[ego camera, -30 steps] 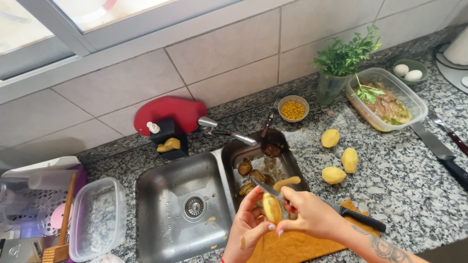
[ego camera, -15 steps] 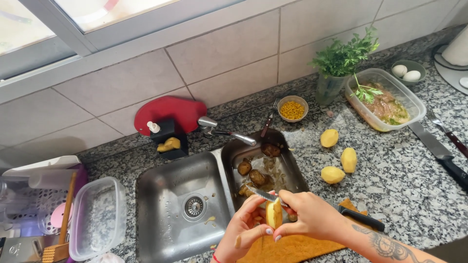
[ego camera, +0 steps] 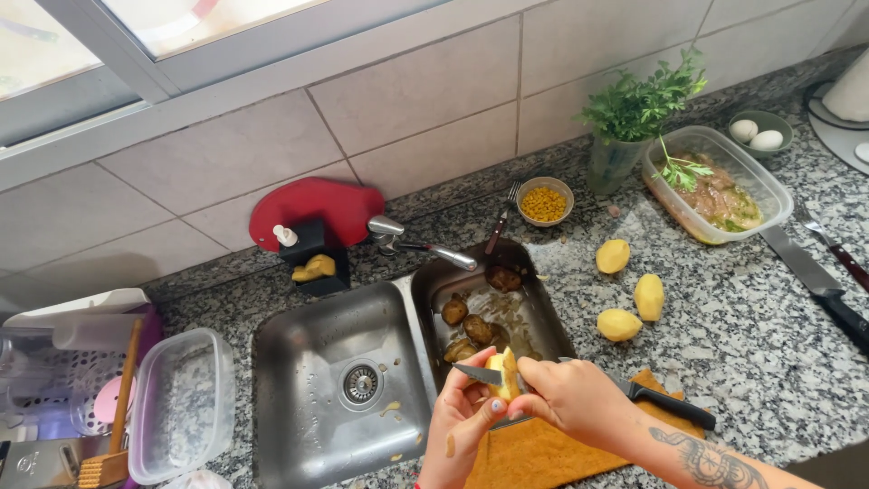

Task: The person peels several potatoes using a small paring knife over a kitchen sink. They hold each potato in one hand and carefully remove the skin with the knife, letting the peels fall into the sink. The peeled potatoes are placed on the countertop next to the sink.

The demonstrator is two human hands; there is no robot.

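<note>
1. Since the granite counter [ego camera: 724, 362] fills the lower two thirds of the frame, it goes down first. The twin steel sink [ego camera: 335, 362] is set into it at centre-left.
2. The right basin [ego camera: 543, 312], at centre, holds peelings and several brown unpeeled potatoes. The faucet [ego camera: 425, 246] reaches over its upper edge.
3. Hands, lower centre, close together over the front edge of that basin. The left hand [ego camera: 462, 426] is closed round a potato [ego camera: 507, 373], which is partly bared to yellow. The right hand [ego camera: 570, 398] is gripped on a small knife [ego camera: 477, 372], blade pointing frame-left and lying against the potato.
4. Step judged: peeling, part way through this one. The cut calls for a firm hold and an edge kept off the left thumb, which sits close under the blade.
5. An orange cloth [ego camera: 534, 453] lies under the hands. A black-handled knife [ego camera: 670, 405] lies at its right edge, near the right forearm, the only thing close enough to be knocked.
6. A clear container [ego camera: 738, 158] of meat and herbs is at upper right, with a parsley bunch [ego camera: 638, 104] just left of it.
7. Three peeled potatoes [ego camera: 619, 324] sit right of centre, well clear of the hands.
8. A small corn bowl [ego camera: 544, 201] is at upper centre.
</note>
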